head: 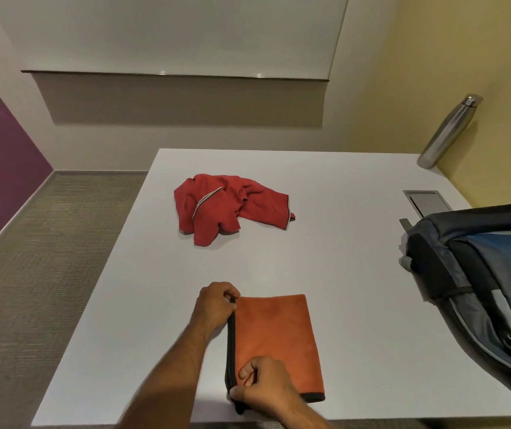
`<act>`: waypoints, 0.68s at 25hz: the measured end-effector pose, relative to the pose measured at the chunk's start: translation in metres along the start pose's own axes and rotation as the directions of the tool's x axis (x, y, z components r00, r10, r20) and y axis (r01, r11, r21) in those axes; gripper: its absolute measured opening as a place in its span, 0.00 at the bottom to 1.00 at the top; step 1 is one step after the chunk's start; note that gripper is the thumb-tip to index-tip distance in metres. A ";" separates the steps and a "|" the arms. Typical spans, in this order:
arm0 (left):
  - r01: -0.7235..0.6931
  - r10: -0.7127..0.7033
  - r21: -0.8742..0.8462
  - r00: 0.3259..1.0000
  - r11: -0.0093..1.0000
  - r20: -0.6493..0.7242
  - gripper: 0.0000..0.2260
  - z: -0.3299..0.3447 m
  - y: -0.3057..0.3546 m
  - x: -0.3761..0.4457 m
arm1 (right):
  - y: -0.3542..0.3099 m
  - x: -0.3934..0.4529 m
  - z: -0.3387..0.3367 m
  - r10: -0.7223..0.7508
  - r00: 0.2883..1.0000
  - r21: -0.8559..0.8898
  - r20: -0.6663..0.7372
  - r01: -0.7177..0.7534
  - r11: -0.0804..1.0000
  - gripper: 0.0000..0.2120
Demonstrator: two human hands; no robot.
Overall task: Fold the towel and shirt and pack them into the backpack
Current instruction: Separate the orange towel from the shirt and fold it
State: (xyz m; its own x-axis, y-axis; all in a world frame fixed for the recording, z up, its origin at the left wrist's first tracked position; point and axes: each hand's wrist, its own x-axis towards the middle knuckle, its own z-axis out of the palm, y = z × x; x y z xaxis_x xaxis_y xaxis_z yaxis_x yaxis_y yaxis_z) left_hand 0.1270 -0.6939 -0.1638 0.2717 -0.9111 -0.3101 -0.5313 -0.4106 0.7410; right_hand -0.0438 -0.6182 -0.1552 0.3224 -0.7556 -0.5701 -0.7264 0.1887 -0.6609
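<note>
An orange towel [276, 335] with a black edge lies folded into a rectangle near the front of the white table [341, 258]. My left hand [215, 305] pinches its far left corner. My right hand [263, 387] pinches the near left corner, thumb under the black edge. A red shirt [226, 205] with striped trim lies crumpled farther back at the middle of the table. A blue, grey and black backpack [483, 280] lies on its side at the right edge of the table, partly cut off by the frame.
A steel bottle [449, 131] stands at the table's far right corner against the yellow wall. A grey cable hatch [427, 202] is set into the tabletop behind the backpack. Carpeted floor lies to the left of the table.
</note>
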 end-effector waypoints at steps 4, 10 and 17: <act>0.053 -0.060 -0.067 0.993 0.996 -0.102 0.13 0.005 -0.018 -0.002 | 0.015 0.003 -0.022 0.048 0.978 0.175 -0.202 -0.012 0.985 0.11; 0.390 -0.390 0.054 0.921 0.919 -0.009 0.25 0.010 -0.025 -0.004 | 0.061 0.034 -0.087 0.153 0.879 0.077 -0.451 -0.132 0.988 0.19; 0.486 -0.480 -0.023 0.870 0.874 0.114 0.23 0.027 -0.013 -0.012 | 0.077 0.056 -0.086 0.340 0.919 0.274 -0.201 -0.281 0.920 0.20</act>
State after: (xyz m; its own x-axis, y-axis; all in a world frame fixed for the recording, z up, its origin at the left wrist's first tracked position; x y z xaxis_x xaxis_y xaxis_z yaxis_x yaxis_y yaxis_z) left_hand 0.1089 -0.6790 -0.1856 0.4000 -0.5992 -0.6935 -0.3140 -0.8005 0.5106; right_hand -0.1340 -0.7001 -0.1958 -0.0731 -0.7559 -0.6505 -0.5922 0.5578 -0.5815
